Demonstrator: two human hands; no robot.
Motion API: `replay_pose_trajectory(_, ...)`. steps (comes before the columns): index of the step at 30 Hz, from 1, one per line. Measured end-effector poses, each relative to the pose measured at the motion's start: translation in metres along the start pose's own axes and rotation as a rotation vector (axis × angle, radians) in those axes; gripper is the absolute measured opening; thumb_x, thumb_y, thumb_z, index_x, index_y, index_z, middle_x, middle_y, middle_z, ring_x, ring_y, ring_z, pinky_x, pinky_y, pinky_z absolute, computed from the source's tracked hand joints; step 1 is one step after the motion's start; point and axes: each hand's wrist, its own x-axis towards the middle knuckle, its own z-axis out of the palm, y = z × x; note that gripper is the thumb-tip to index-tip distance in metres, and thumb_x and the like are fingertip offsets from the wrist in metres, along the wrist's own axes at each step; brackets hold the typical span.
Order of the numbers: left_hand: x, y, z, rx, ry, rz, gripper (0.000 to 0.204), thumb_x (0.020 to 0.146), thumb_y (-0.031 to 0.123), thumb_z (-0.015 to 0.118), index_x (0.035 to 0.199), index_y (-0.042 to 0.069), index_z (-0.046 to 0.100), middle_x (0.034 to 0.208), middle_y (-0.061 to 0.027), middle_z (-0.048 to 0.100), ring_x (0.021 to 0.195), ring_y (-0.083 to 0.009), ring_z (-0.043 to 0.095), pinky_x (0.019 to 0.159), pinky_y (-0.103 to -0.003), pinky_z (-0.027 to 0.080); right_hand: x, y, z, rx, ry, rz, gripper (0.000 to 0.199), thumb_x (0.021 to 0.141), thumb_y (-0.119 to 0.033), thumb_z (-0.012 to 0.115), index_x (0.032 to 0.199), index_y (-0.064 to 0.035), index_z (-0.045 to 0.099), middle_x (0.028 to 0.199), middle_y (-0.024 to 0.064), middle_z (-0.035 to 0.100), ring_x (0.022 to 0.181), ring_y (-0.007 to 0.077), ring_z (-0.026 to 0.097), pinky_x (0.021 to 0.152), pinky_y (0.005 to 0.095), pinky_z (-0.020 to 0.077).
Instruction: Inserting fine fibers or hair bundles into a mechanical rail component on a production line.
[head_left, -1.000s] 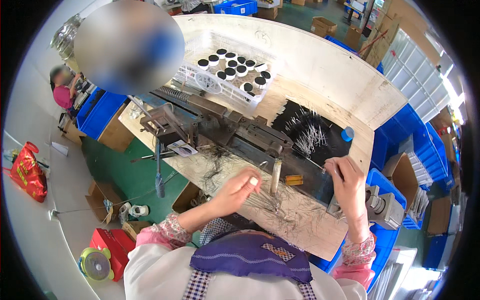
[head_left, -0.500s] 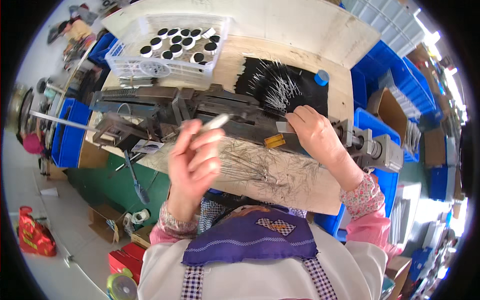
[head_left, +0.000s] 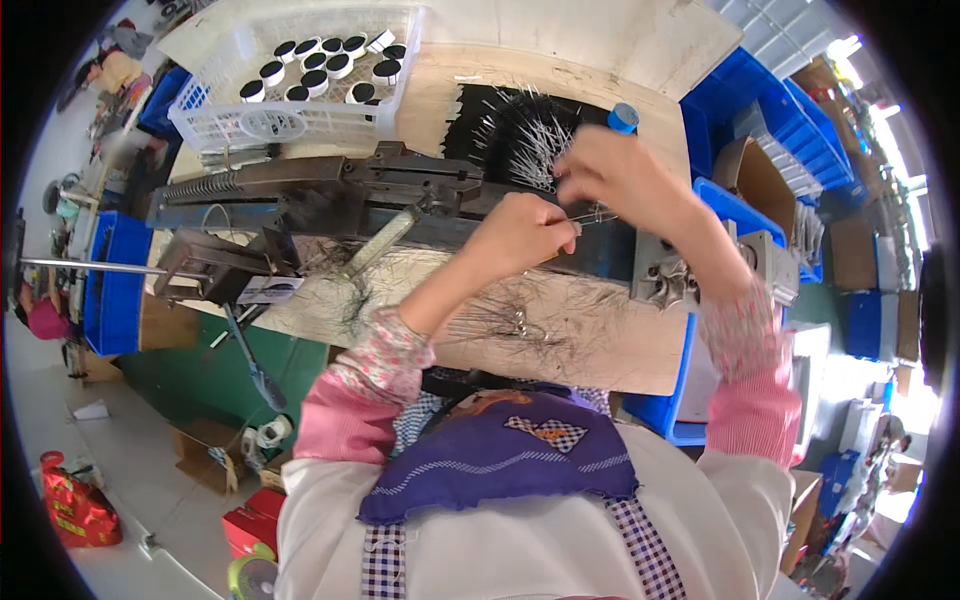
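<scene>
Both hands are working together over the middle of the bench, just in front of the dark metal machine (head_left: 330, 190). The left hand (head_left: 525, 235) is closing its fingertips in a pinch on a thin wire (head_left: 592, 217), which is running rightward toward the right hand (head_left: 620, 175); the right hand's fingers are curling together above the wire's far end, but whether they are actually clamping it cannot be told from this angle. The wire is sitting between the two hands, held above the wooden benchtop (head_left: 600, 340) and near the black mat (head_left: 510, 135) where a fan of similar pale wires (head_left: 530, 140) is lying. Loose strands are scattering across the bench below the hands. A white basket (head_left: 290, 120) of black-capped round containers is standing at the back left, and a small blue cap (head_left: 623, 118) is resting by the mat's right corner. Judging by the pose, the step in hand is picking out and straightening a single wire. The next move probably calls for keeping the pinch steady, holding the strand taut and level, and lining its end up carefully with the machine, since so fine a piece could bend or slip easily.
</scene>
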Motion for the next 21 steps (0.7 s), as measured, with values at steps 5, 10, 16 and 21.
replay_pose_trajectory(5,-0.02,0.028,-0.019,0.929,0.252,0.39,0.012,0.078,0.01,0.058,0.077,0.009,0.069,0.073,-0.0103,0.066,0.065,-0.0279,0.064,0.057,-0.041,0.05,-0.03,-0.014,0.013,-0.177,0.077,-0.135,0.015,0.074,-0.011,0.068,0.085,-0.0031,0.061,0.08,0.0091,0.057,0.08,0.0278,0.06,0.069,0.0368,0.0509)
replay_pose_trajectory(10,-0.045,0.028,-0.054,1.086,0.622,0.707,0.011,0.083,0.006,0.056,0.081,0.007,0.067,0.077,-0.001,0.059,0.066,-0.0183,0.06,0.052,-0.029,0.048,-0.002,-0.02,0.033,-0.014,0.289,-0.157,0.015,0.076,-0.006,0.067,0.09,-0.0029,0.064,0.081,0.0096,0.062,0.078,0.0283,0.062,0.069,0.0357,0.0522)
replay_pose_trajectory(16,-0.103,-0.028,0.003,-0.313,0.727,0.145,0.029,0.099,0.027,0.049,0.084,0.005,0.06,0.064,-0.004,0.048,0.044,-0.0119,0.045,0.04,-0.023,0.037,0.016,-0.013,0.052,0.153,0.297,-0.112,0.015,0.078,-0.012,0.067,0.086,0.0003,0.065,0.082,0.0131,0.065,0.077,0.0317,0.063,0.07,0.0369,0.052)
replay_pose_trajectory(21,-0.094,-0.008,-0.049,-2.034,-0.253,0.156,0.051,0.101,0.044,0.031,0.104,-0.001,0.056,0.063,-0.0044,0.048,0.036,-0.01,0.038,0.035,-0.023,0.026,0.018,-0.006,0.054,0.248,0.195,-0.006,0.015,0.08,-0.014,0.066,0.085,0.0002,0.066,0.08,0.0161,0.065,0.076,0.0342,0.062,0.07,0.0393,0.051)
